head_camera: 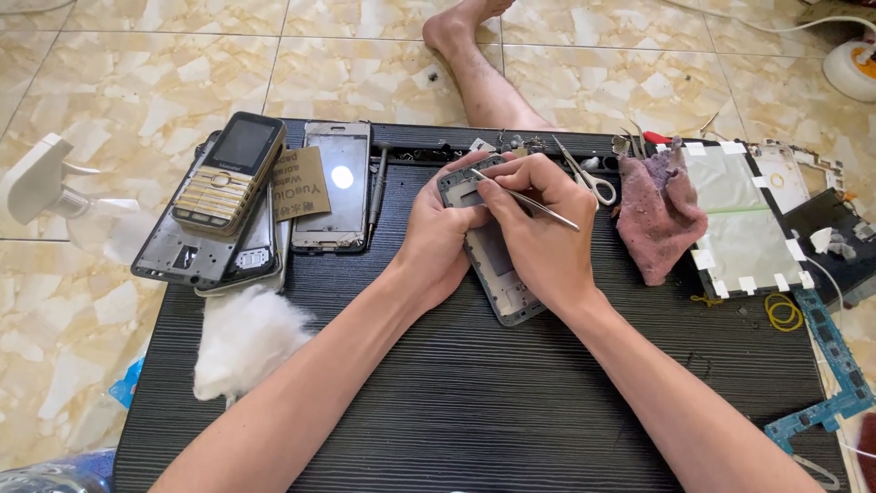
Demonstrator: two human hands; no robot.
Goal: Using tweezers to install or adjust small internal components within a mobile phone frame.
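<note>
- Far left, a white handheld fan (41,178) lies on the marble floor, off the work surface
- On the black ridged board (474,402), a gold keypad phone (228,173) sits stacked on 2 stripped phone housings, a brown card (301,183) beside it, then a bare smartphone chassis (333,187) with a screwdriver (377,187) along its right edge
- Below that pile, a tuft of white cotton wool (242,338) lies on the board
- Centre now: left hand (438,233) is wrapped around the top left of a grey phone frame (493,265), fingers curled shut on its edge, steadying it flat on the board
- Right hand (538,228) is pinched closed on slim metal tweezers (525,199), tips down at the frame's upper corner
- My read: this is the fine picking step at the top of the frame; the next move looks to need a light, steady touch at the tips with the left grip unmoving
- Right of the hands, small scissors (589,178), a crumpled pink rag (657,215), a taped white display panel (744,224), yellow rubber bands (783,312) and a blue circuit board (835,370)
</note>
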